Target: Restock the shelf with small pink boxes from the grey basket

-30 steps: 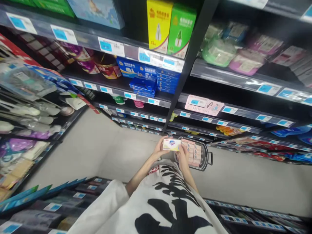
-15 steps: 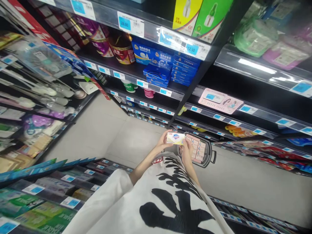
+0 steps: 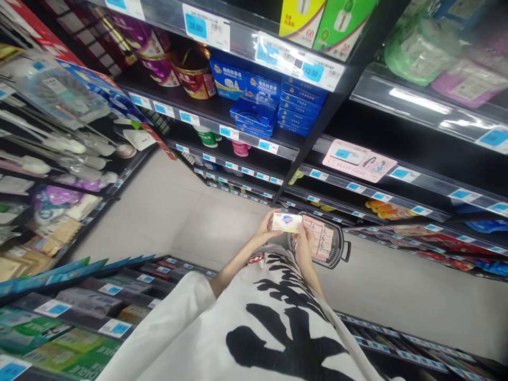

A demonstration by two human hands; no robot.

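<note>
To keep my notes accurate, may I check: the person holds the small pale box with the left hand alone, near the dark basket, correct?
Not quite: the head view shows both hands gripping the small pale box, left hand at one end, right hand at the other, near the dark basket.

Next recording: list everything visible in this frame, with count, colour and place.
small box: one, pale yellow and white with a blue-red logo, held between both hands
basket: one, dark grey, just beyond the right hand, holding pinkish packs
blue boxes: several, stacked on the second shelf
tall cartons: two, yellow and green, top shelf
tins: at least two, red-gold and purple, left of the blue boxes
price labels: many, blue-white, along shelf edges
pink sign: one, on a shelf edge
left hand: one, gripping the box's left end
right hand: one, gripping its right end
</note>
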